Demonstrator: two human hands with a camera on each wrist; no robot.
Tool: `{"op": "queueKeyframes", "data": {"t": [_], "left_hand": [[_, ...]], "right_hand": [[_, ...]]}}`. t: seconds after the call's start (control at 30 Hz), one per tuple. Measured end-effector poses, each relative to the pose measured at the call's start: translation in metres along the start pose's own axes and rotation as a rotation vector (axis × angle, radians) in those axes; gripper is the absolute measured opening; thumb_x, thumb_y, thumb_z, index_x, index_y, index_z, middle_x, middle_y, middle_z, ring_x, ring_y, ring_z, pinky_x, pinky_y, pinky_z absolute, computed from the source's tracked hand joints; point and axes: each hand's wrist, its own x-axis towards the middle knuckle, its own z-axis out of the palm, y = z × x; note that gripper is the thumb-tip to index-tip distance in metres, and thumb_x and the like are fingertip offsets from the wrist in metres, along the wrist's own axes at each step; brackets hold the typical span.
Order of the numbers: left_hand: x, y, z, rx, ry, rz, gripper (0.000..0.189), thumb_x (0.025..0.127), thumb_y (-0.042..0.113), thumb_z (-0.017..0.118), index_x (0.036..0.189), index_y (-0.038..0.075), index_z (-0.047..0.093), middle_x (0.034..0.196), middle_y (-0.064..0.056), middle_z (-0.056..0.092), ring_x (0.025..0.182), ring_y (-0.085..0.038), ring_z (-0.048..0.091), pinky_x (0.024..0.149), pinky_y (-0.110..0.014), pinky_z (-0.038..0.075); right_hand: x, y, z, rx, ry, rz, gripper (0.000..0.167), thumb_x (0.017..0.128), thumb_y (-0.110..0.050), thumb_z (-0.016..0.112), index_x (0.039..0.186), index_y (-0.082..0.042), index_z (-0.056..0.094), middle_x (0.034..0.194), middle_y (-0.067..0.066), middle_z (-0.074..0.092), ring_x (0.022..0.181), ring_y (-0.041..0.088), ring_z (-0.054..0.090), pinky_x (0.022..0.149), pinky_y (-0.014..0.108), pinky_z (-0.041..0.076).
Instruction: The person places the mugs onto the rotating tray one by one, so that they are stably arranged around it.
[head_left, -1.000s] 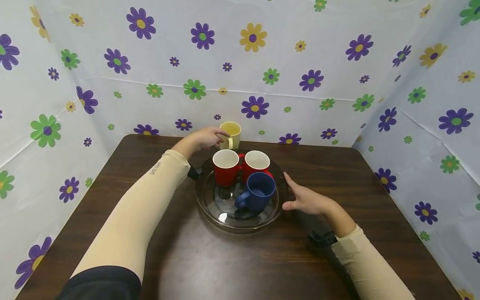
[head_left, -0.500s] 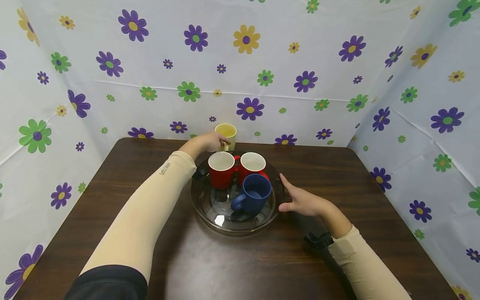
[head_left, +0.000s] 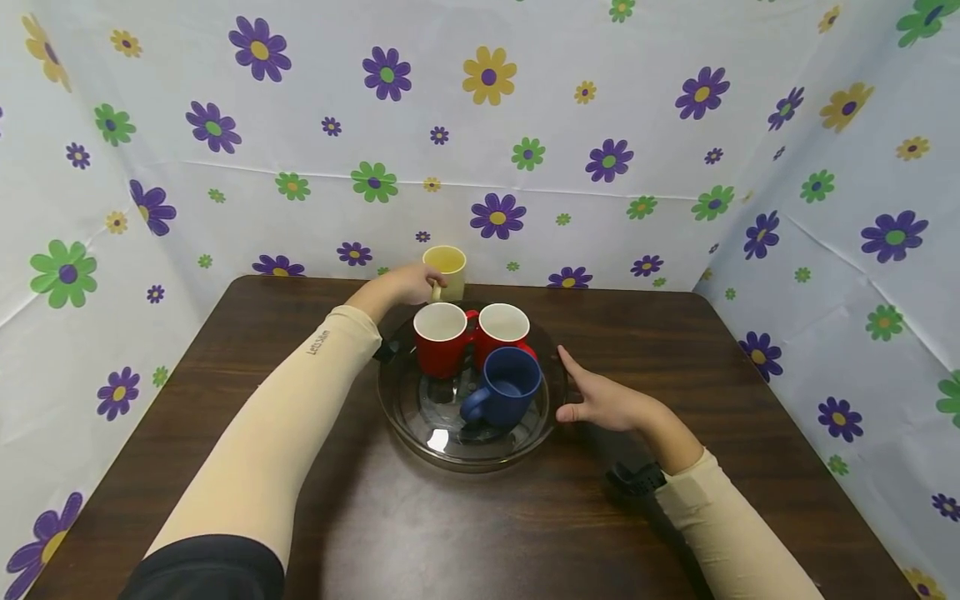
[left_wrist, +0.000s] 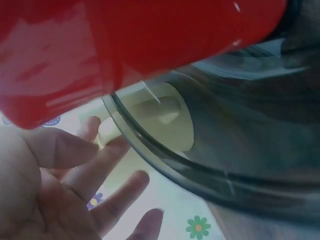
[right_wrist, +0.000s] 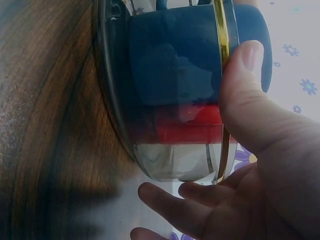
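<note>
Behind the glass dish, my left hand pinches the handle of a pale yellow mug. The left wrist view shows the thumb and fingers around that handle, with the mug partly seen through the dish wall. In the round, smoky glass dish stand two red mugs with white insides and a blue mug. The blue mug leans to one side in front. At the dish's right edge rests my right hand, thumb and fingers spread. Its thumb lies against the rim.
A dark wooden table carries everything. White flower-patterned cloth hangs close behind the table's far edge and along both sides. My left forearm reaches past the dish's left side.
My left hand and the yellow mug have shifted slightly left against the dish and backdrop. The head view has turned a little. The right hand keeps its place at the dish.
</note>
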Motion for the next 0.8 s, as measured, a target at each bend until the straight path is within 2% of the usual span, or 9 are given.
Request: {"op": "queueKeyframes", "data": {"t": [0.23, 0.43, 0.6, 0.7, 0.8], "left_hand": [[-0.003, -0.011, -0.005, 0.063, 0.048, 0.049, 0.041, 0.097, 0.006, 0.044, 0.133, 0.001, 0.063, 0.133, -0.021, 0.061, 0.112, -0.035, 0.053, 0.102, -0.049, 0.047], [-0.004, -0.023, -0.014, 0.06, 0.064, 0.06, 0.037, 0.1, 0.008, 0.045, 0.131, 0.0, 0.065, 0.131, -0.022, 0.062, 0.11, -0.035, 0.053, 0.095, -0.048, 0.047], [0.0, -0.032, -0.015, -0.03, 0.143, 0.086, 0.032, 0.1, 0.009, 0.051, 0.124, -0.004, 0.067, 0.123, -0.024, 0.065, 0.109, -0.037, 0.059, 0.094, -0.047, 0.051], [0.003, -0.036, -0.014, -0.105, 0.148, 0.089, 0.029, 0.098, 0.007, 0.054, 0.119, -0.008, 0.068, 0.109, -0.023, 0.068, 0.095, -0.03, 0.061, 0.081, -0.038, 0.052], [0.004, -0.04, -0.013, -0.149, 0.117, 0.057, 0.026, 0.1, 0.008, 0.057, 0.116, -0.008, 0.068, 0.094, -0.017, 0.068, 0.078, -0.021, 0.057, 0.066, -0.028, 0.047]], "right_hand": [[0.0, -0.001, 0.0, -0.005, 0.003, -0.009, 0.116, 0.091, -0.047, 0.071, 0.16, -0.002, -0.01, 0.167, 0.025, 0.0, 0.15, 0.046, 0.018, 0.119, 0.06, 0.02], [0.003, -0.004, 0.001, 0.0, -0.003, -0.013, 0.116, 0.091, -0.048, 0.07, 0.16, -0.003, -0.011, 0.167, 0.025, 0.0, 0.151, 0.045, 0.016, 0.12, 0.059, 0.019], [0.002, -0.005, -0.001, 0.002, -0.006, -0.009, 0.114, 0.092, -0.042, 0.071, 0.16, -0.001, -0.011, 0.166, 0.026, 0.0, 0.15, 0.046, 0.017, 0.119, 0.059, 0.02], [0.0, -0.004, -0.002, -0.004, -0.004, -0.004, 0.114, 0.092, -0.041, 0.072, 0.16, -0.001, -0.01, 0.166, 0.026, 0.001, 0.149, 0.046, 0.021, 0.119, 0.059, 0.022], [0.0, -0.003, -0.002, 0.0, -0.002, 0.001, 0.114, 0.091, -0.042, 0.072, 0.16, -0.002, -0.01, 0.167, 0.026, 0.002, 0.147, 0.047, 0.025, 0.118, 0.059, 0.023]]}}
